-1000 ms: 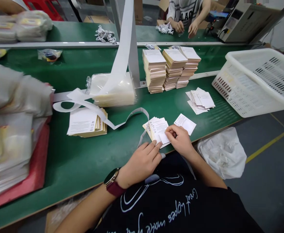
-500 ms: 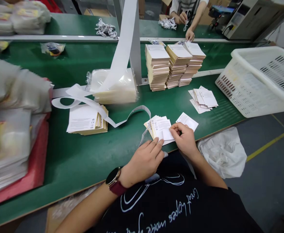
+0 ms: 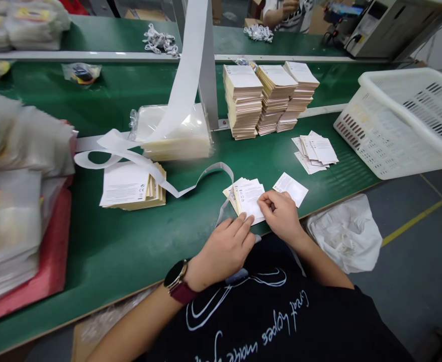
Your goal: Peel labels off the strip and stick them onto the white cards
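My left hand (image 3: 233, 242) lies flat, fingers stretched out, with its fingertips on the lower edge of a small pile of printed white cards (image 3: 249, 193). My right hand (image 3: 279, 211) is closed in a pinch at the right side of the top card; whatever is between its fingertips is hidden. Just beyond the right knuckles lies a single white card (image 3: 290, 188). A thin white paper strip (image 3: 221, 168) curls across the table and ends near the pile, left of my hands.
Tall card stacks (image 3: 243, 103) stand at the back, with loose cards (image 3: 315, 151) nearer. A white plastic basket (image 3: 402, 120) sits right. To the left are another card stack (image 3: 124, 183), clear plastic sleeves (image 3: 175, 130) and bagged goods (image 3: 9, 216). A co-worker (image 3: 290, 15) is across the table.
My right hand has shifted slightly left over the top card, and the raised white piece at its fingertips no longer shows. The co-worker's hand has drawn back from the tall stacks.
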Tool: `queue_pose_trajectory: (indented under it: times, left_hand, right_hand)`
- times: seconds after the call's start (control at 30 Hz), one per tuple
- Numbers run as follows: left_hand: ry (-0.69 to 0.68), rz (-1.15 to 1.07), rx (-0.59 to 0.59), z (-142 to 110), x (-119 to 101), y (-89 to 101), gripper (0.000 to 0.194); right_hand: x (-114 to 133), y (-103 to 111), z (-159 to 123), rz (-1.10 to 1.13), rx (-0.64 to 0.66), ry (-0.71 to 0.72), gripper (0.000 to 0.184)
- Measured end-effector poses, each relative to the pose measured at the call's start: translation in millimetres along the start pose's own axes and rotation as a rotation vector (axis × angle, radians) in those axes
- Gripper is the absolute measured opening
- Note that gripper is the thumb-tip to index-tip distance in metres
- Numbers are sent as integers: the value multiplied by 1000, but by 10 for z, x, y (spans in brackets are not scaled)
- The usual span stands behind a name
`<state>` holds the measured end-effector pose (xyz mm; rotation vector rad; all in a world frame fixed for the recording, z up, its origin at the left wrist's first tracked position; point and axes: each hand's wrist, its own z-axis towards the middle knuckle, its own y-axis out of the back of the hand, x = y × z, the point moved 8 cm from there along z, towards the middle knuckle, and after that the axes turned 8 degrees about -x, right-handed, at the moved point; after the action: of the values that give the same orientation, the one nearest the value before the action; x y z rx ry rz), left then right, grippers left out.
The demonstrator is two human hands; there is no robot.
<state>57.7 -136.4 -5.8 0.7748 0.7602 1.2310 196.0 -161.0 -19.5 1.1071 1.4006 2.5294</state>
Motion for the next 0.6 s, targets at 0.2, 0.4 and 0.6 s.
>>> queue_pose_trajectory:
  times: [0.2,0.4,0.6]
  left_hand:
    - [-5,4,-20,-2,1,-1,13]
    - [4,-14,-28,-3,7,6,12]
    - [-14,8,-39,10,-4,12,15]
  right_hand:
    - [-104,78,37,-263,-83,-2,32]
    - [-291,107,51,-235,29,-109,30]
    - [-328,-26,-30,155,9,-209,27]
